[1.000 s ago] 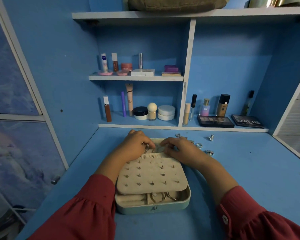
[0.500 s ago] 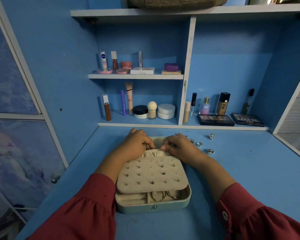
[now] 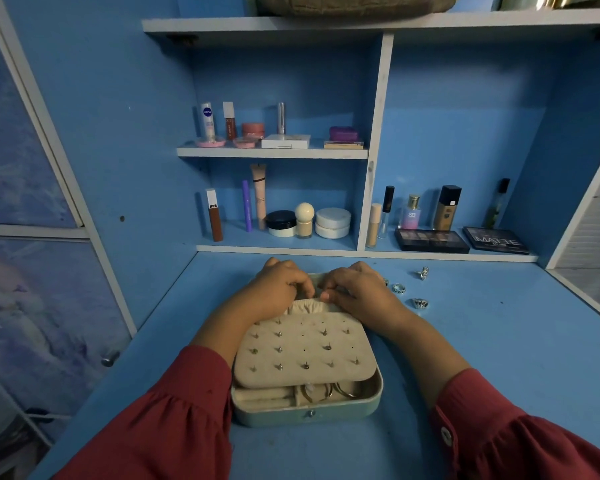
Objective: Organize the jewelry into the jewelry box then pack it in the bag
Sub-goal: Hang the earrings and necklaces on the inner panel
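Both hands work at the far end of the open jewelry box (image 3: pixel 307 408), at twelve o'clock from its latch: the left hand (image 3: pixel 280 289) and the right hand (image 3: pixel 357 292) have fingers curled inward and fingertips meeting over the gathered elastic pocket (image 3: pixel 307 305). They seem to pinch the pocket's edge or something small at it — which of the two cannot be told, as the knuckles hide the tips.

On the blue desk (image 3: pixel 482 358), the box sits at centre, its pale green shell probably stiff and light enough to lift by the two short sides once shut. Lying over it is the beige earring panel (image 3: pixel 303 351), studded with small earrings; it looks like soft padded card, so it should be handled flat and by its edges, lest the studs be knocked loose. At six o'clock beneath the panel, hoop earrings (image 3: pixel 329 393) rest in a compartment.

Smallest are the loose rings at two to three o'clock from the box: a silver ring (image 3: pixel 420 303) nearest, a banded ring (image 3: pixel 398 288) beyond it, and a pronged ring (image 3: pixel 424 273) farthest. These are hard, smooth and apt to roll — best pinched across the band. They are still to be boxed, so the packing is not yet near.
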`<state>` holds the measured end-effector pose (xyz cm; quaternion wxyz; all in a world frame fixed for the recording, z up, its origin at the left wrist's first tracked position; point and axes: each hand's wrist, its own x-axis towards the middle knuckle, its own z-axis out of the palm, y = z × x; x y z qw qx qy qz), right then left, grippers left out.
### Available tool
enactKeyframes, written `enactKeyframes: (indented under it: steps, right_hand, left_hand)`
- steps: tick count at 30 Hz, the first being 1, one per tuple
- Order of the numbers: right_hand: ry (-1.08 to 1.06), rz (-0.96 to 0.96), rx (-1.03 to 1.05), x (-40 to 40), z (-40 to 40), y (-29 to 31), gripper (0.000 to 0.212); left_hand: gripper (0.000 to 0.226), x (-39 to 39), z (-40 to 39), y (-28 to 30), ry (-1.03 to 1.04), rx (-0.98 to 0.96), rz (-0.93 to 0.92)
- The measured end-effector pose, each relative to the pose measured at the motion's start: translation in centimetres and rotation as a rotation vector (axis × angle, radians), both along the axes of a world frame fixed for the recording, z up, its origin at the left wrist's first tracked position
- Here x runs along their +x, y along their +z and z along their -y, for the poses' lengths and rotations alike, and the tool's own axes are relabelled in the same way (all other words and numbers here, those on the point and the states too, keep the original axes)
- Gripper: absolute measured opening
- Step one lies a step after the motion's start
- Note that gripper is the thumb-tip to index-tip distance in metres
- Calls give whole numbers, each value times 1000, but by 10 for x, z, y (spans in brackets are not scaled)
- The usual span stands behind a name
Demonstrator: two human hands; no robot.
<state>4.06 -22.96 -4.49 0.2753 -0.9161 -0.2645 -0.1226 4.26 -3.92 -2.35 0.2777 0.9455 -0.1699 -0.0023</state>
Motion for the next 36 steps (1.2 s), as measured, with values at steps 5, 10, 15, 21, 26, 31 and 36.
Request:
enactKeyframes:
  steps: [5, 10, 15, 21, 26, 31, 36]
  right_hand:
    - [-22, -34, -30, -1, 1, 0, 15]
    - [-31, 13, -78, 1, 0, -1, 17]
    - [-43, 22, -151, 1, -3, 3, 27]
    - [-48, 33, -119, 2, -4, 2, 27]
    - [-30, 36, -102, 2, -3, 1, 25]
    - [-22, 84, -65, 2, 0, 1, 21]
    - [-41, 79, -57, 3, 1, 3, 18]
  left_hand:
    - [40, 1, 0, -1, 19, 40, 53]
    - [42, 3, -1, -4, 5, 50, 41]
    - [43, 4, 0, -5, -14, 95, -10]
    - [25, 1, -4, -7, 4, -203, -54]
    - [14, -3, -1, -5, -43, -195, -97]
    - [21, -6, -2, -1, -39, -302, -73]
    - [18, -6, -4, 4, -2, -322, -45]
